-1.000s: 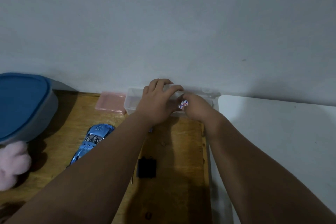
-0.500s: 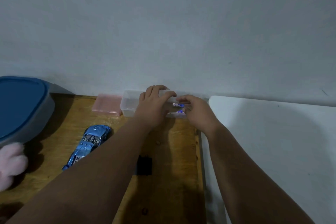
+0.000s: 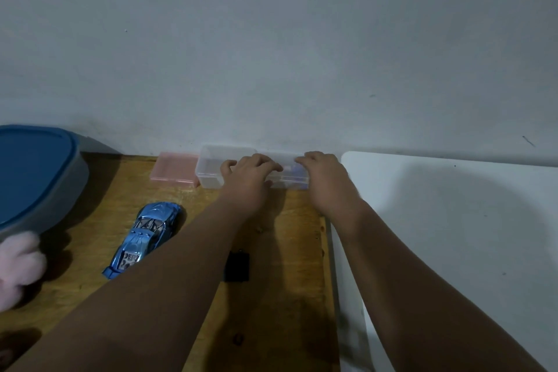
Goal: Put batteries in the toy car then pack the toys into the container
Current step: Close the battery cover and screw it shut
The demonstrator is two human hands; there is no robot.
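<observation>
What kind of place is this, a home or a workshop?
Probably a home room: a wooden table against a plain wall, carrying a blue toy car, a pink plush toy and a clear plastic box.

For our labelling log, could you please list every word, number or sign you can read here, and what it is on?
On the toy car: dark marks on its pale rear panel, too blurred to read.
In the clear box: any print on its contents is too blurred.
No readable text anywhere.
</observation>
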